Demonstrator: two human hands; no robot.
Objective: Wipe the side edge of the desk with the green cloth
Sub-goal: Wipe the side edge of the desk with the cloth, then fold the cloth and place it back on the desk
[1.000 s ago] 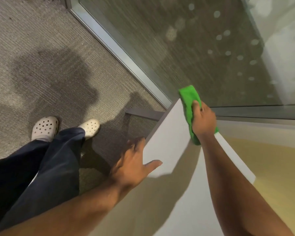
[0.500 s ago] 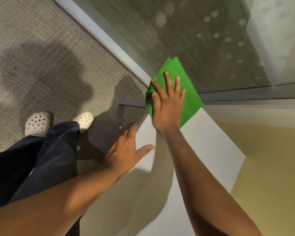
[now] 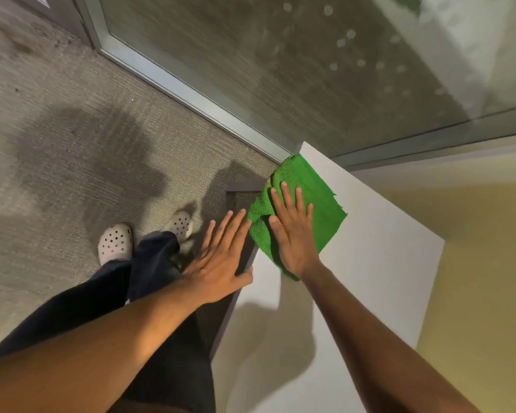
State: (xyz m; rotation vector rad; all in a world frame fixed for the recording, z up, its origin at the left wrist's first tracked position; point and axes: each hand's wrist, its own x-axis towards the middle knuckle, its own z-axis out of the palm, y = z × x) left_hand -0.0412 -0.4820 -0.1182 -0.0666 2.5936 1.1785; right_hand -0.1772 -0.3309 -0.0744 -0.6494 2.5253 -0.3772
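The green cloth [image 3: 319, 201] lies spread over the far left corner of the white desk [image 3: 370, 263], its left part hanging over the desk's side edge. My right hand [image 3: 292, 234] presses flat on the cloth, fingers spread, palm down. My left hand [image 3: 221, 257] hovers beside the desk's side edge, fingers straight and apart, holding nothing; its thumb points toward the edge.
A glass wall with a metal frame [image 3: 173, 79] runs along the far side, close to the desk's corner. Grey carpet [image 3: 57, 144] covers the floor at left. My legs and white clogs [image 3: 115, 242] stand beside the desk. A yellow surface [image 3: 474, 293] lies at right.
My right hand went from gripping the bunched cloth to pressing it flat, and has slid with it toward me along the side edge. My left hand has straightened its fingers.
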